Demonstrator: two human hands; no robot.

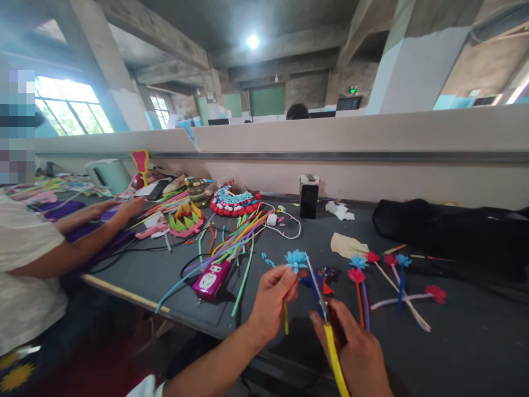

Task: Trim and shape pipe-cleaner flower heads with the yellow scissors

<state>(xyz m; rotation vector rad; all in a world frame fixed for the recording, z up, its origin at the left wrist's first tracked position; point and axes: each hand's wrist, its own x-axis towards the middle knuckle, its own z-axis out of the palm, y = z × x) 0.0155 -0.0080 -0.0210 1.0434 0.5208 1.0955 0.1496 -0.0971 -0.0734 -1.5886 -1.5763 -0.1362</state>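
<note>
Pinched in the fingers of my left hand (275,300) is a blue pipe-cleaner flower (296,261), its yellow stem (286,318) hanging below the hand. My right hand (357,344) grips yellow-handled scissors (320,292), whose blades point up and reach the flower's right edge. Behind the blades lies a dark blue and orange item (326,280) that I cannot make out. To the right, several finished-looking flowers lie on the dark table, among them a red one (356,275), another blue one (359,262) and a red one on a pale stem (436,294).
Left of my hands, a bundle of pipe cleaners (239,237) lies over a purple box (211,280). A phone (309,201) stands near the partition, with a black bag (446,234) to the right. At far left, a co-worker's hands (128,210) work at the same table (165,281).
</note>
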